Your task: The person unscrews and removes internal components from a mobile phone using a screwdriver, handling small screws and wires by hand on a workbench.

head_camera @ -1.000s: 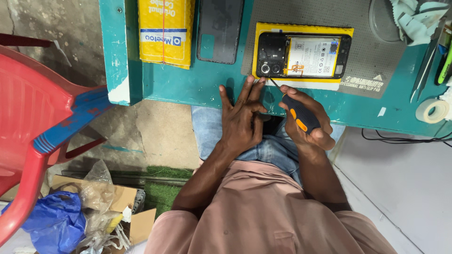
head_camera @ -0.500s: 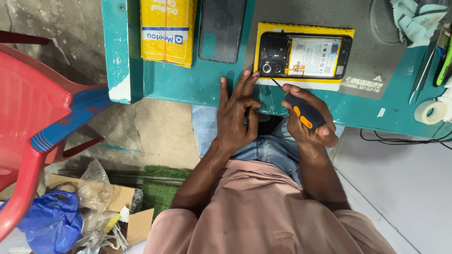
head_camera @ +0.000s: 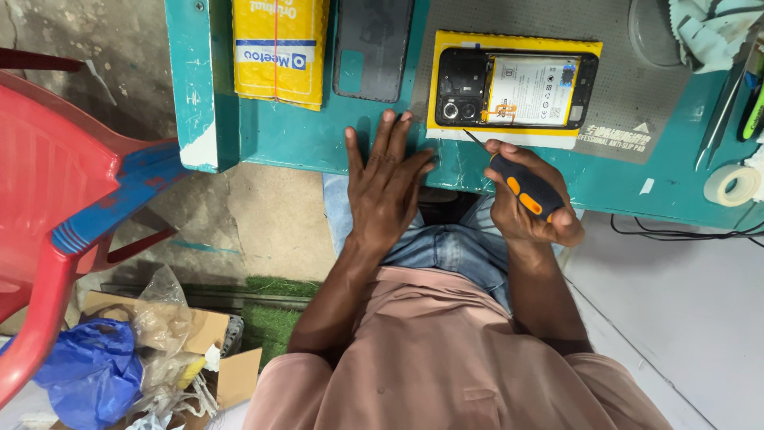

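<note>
At the far left, beside the bench, a red plastic chair [head_camera: 56, 223] is seen, with a blue bag [head_camera: 87, 370] and cardboard scraps on the floor below it. On the teal workbench [head_camera: 294, 135], a yellow padded packet [head_camera: 278, 52] is laid near the left end, and just to its right a dark back cover [head_camera: 372, 49] lies flat. The left hand [head_camera: 386, 187] is spread open, palm down, at the bench's near edge; nothing is grasped by it. Further right, an opened phone [head_camera: 517, 89], with battery and camera module exposed, is set on a yellow sheet upon a grey mat [head_camera: 629, 87]. The right hand [head_camera: 525, 195] is closed around a black-and-orange screwdriver [head_camera: 521, 185], whose thin tip is angled up toward the phone's lower left corner, just short of the frame. Judged from this, the screw work would be done best with the tip seated squarely in a screw head before any turn is given, the shaft kept upright rather than slanted, and the phone steadied by the free hand so it is not slid off the sheet. At the far right, tweezers [head_camera: 720, 111], a tape roll [head_camera: 732, 185] and a pale cloth [head_camera: 708, 28] are noted.
</note>
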